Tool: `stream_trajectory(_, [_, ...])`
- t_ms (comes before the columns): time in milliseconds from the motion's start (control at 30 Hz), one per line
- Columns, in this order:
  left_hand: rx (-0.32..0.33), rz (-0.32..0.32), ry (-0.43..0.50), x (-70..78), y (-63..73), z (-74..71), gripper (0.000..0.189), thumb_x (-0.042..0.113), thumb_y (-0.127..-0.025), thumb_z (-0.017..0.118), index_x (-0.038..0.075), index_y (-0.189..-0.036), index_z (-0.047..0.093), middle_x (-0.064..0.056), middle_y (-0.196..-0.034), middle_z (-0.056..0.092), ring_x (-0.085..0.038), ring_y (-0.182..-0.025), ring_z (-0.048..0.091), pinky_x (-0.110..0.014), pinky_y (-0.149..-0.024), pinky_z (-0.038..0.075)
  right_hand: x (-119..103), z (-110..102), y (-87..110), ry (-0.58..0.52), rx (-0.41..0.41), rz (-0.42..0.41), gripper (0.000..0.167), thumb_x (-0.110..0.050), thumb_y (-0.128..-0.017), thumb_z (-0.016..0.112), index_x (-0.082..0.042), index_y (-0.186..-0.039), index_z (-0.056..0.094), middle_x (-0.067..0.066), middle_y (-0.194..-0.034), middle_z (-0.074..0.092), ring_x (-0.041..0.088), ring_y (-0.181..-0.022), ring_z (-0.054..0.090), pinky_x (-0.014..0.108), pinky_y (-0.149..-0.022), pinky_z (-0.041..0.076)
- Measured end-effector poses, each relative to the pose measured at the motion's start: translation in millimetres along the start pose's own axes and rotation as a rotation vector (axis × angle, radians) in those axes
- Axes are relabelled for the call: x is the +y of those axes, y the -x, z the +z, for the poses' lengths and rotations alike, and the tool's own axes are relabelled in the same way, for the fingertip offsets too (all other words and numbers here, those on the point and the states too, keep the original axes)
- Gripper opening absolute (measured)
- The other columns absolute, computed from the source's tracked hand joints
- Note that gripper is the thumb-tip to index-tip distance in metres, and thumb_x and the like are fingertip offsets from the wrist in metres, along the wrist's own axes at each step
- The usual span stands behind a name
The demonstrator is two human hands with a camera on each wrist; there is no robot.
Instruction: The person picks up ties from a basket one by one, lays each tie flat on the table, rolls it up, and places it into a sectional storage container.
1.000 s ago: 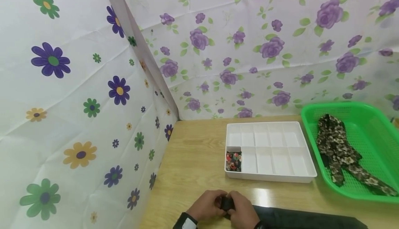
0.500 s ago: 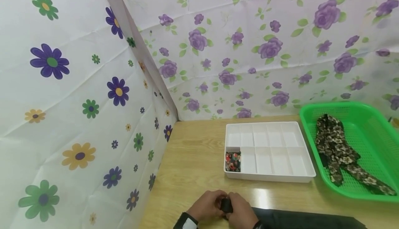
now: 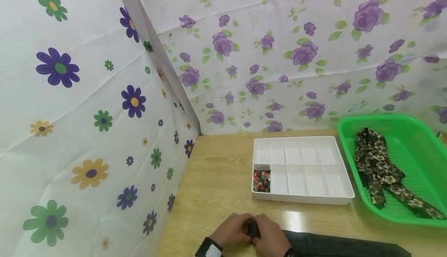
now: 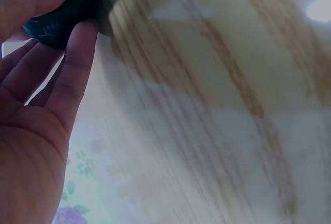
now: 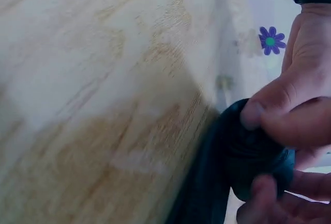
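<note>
Both hands [image 3: 228,231] [image 3: 272,237] pinch a dark rolled cloth [image 3: 253,230] whose pale marks [image 4: 49,29] are too faint to read.

Left hand [image 3: 232,230] and right hand [image 3: 272,237] partly hide the rolled end of a cloth [image 3: 342,245] cropped by the head view's bottom edge. At right, the basket [image 3: 387,117] is cut off; an object [image 3: 443,137] beyond its rim is unidentifiable.

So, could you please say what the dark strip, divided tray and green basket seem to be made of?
Dark strip: probably smooth fabric, perhaps coated; it creases and rolls up, with faint sheen.
Divided tray: likely moulded plastic, smooth white, with thin even walls.
Green basket: likely glossy plastic; perforated base, rounded rim.
</note>
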State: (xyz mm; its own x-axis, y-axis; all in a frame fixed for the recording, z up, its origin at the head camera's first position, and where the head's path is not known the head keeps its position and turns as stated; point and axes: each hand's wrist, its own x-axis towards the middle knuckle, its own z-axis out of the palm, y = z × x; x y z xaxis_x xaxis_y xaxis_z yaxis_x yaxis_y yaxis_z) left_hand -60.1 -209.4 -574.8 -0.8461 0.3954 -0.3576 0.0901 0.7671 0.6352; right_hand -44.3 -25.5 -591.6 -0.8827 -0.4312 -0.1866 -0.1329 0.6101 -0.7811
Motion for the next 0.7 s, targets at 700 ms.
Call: stream_trajectory(700, [-0.006, 0.035, -0.047, 8.0, -3.3, -0.2, 0.053, 0.007, -0.081, 0.086, 0.024, -0.128, 0.067, 0.01, -0.109, 0.073, 0.002, -0.087, 0.06, -0.023, -0.085, 0.053, 5.5, 7.1, 0.9, -0.127, 0.018, 0.119, 0.042, 0.005, -0.08, 0.079, -0.007, -0.114, 0.056, 0.009, -0.111, 0.061, 0.027, -0.098, 0.063, 0.055, -0.084, 0.054])
